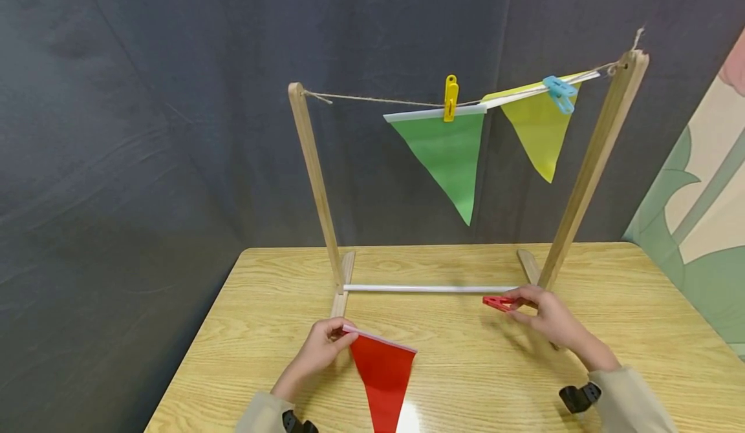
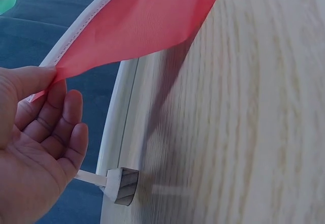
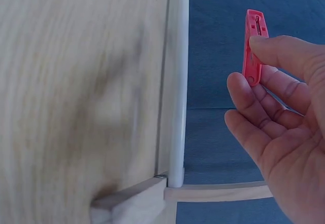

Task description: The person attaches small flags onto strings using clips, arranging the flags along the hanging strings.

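A red triangular pennant (image 1: 384, 371) with a white top hem hangs from my left hand (image 1: 317, 352), which pinches it at one top corner. In the left wrist view the thumb presses the hem of the pennant (image 2: 147, 31) against the fingers. My right hand (image 1: 547, 316) holds a red clothespin (image 1: 498, 302) between thumb and fingers, above the table at the foot of the right post. The right wrist view shows the clothespin (image 3: 254, 49) lengthwise under the thumb. On the string (image 1: 372, 100) above, a yellow clothespin (image 1: 451, 97) holds a green pennant (image 1: 445, 152) and a blue clothespin (image 1: 560, 94) a yellow pennant (image 1: 541, 129).
Two wooden posts, a left post (image 1: 317, 181) and a right post (image 1: 593, 168), carry the string. A white rod (image 1: 425, 288) joins their feet on the wood-grain table (image 1: 256, 355). Behind hangs a dark cloth (image 1: 174, 97); a painted wall (image 1: 698, 207) stands at right.
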Motion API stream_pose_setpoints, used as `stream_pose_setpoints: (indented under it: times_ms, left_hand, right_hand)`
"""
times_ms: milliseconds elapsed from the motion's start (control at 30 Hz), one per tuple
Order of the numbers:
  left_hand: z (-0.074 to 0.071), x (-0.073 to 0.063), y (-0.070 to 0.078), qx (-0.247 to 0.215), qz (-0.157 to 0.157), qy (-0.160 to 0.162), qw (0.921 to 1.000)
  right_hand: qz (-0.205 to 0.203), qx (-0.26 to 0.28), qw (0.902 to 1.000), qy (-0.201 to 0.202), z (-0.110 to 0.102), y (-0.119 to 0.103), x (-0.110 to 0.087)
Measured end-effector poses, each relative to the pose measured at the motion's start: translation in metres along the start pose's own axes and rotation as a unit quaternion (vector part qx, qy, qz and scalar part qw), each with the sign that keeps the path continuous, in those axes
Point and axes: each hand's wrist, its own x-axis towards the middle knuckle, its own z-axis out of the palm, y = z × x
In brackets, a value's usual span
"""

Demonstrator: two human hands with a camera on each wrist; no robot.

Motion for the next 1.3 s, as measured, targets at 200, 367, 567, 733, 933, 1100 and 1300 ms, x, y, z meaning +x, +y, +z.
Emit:
stream_pose_setpoints:
  times_ms: [200, 367, 567, 733, 933, 1100, 1300]
  left_hand:
    - [-0.001, 0.0, 0.002, -0.001, 0.004, 0.002, 1.0]
    - [-0.002, 0.001, 0.005, 0.002, 0.015, 0.013, 0.9998]
    - [-0.003, 0.005, 0.013, 0.007, 0.005, 0.017, 0.9998]
    - [-0.004, 0.01, 0.018, 0.003, 0.005, 0.018, 0.9998]
    - [-0.007, 0.017, 0.022, 0.0, 0.036, 0.035, 0.9987]
    - [-0.01, 0.024, 0.029, -0.011, 0.035, 0.043, 0.9984]
    - [-0.012, 0.031, 0.04, -0.017, 0.051, 0.052, 0.9972]
  right_hand:
    - [0.004, -0.018, 0.9998, 0.0, -0.004, -0.004, 0.007]
    - [-0.018, -0.023, 0.9995, 0.009, -0.01, -0.008, 0.015]
    - [-0.033, -0.049, 0.9982, 0.013, -0.017, -0.015, 0.025]
    - [-0.034, -0.051, 0.998, 0.017, -0.026, -0.025, 0.035]
    - [-0.047, -0.051, 0.9971, 0.03, -0.038, -0.035, 0.049]
    - [-0.051, -0.034, 0.9977, 0.03, -0.044, -0.043, 0.057]
    - [-0.066, -0.031, 0.9969, 0.03, -0.047, -0.053, 0.065]
